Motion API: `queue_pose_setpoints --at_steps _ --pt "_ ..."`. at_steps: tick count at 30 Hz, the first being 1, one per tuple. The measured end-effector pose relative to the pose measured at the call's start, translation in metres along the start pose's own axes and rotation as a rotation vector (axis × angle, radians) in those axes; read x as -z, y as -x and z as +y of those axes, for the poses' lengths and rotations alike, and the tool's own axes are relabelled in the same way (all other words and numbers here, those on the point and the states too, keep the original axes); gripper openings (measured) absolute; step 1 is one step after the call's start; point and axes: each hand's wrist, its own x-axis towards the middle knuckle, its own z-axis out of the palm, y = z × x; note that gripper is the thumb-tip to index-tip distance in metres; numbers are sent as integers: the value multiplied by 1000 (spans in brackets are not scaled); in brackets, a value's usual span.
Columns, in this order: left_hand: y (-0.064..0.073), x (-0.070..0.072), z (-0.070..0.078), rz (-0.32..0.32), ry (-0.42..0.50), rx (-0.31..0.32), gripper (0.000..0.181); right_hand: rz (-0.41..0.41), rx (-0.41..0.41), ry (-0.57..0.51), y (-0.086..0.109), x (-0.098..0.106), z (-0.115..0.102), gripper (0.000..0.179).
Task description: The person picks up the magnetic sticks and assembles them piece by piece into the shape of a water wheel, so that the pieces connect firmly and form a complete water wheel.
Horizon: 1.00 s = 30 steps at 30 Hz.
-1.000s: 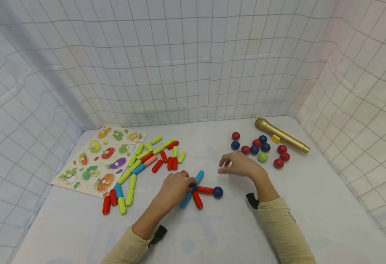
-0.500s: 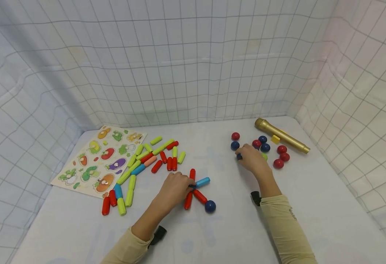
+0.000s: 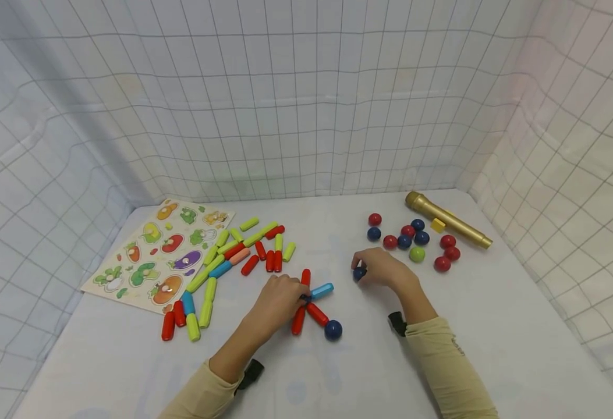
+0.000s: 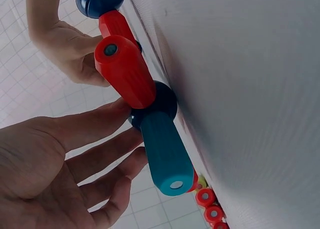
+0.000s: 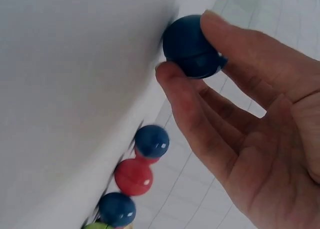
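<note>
My left hand (image 3: 280, 299) pinches the dark blue centre ball (image 4: 169, 103) of a star of magnetic rods on the table. A light-blue rod (image 3: 322, 291) and several red rods, one of them a red rod (image 3: 317, 314) with another dark blue ball (image 3: 333, 330) on its outer end, radiate from it. The hand hides the star's left side in the head view; a teal-looking rod (image 4: 167, 154) points at the left wrist camera. To the right, my right hand (image 3: 382, 269) pinches a loose dark blue ball (image 5: 187, 44) between thumb and fingertips, apart from the star.
Red, dark blue and green balls (image 3: 417, 254) lie at the back right, beside a gold toy microphone (image 3: 447, 220) and a yellow block (image 3: 438, 225). Loose green, red and blue rods (image 3: 209, 302) spread at left, near a vegetable puzzle board (image 3: 144, 256). Grid-patterned cloth walls (image 3: 306, 116) enclose the table.
My right hand reached to the ball group, took a dark blue ball and came back left and nearer with it. The star turned clockwise under my left hand, then stayed put.
</note>
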Motion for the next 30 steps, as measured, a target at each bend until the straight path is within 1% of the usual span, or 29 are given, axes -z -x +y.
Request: queue_pose_setpoints --at_steps 4,10,14,19,22,25,30 --pt "0 1 1 -2 -3 -4 21 -41 22 -5 0 -5 -14 29" --pt "-1 1 2 -5 -20 -15 22 -61 58 -21 0 -12 -27 29" --pt "-1 2 2 -5 -22 -19 22 -87 77 -45 0 -15 -30 28" --pt "0 2 2 -1 -16 -34 21 -124 86 -42 1 -16 -30 27" --pt "1 2 1 5 -5 -45 20 -148 72 -30 4 -15 -32 25" --pt "1 1 0 4 20 -57 22 -197 47 -37 8 -14 -36 23" --pt "1 1 -1 -25 73 -68 24 -280 14 -71 14 -11 -41 24"
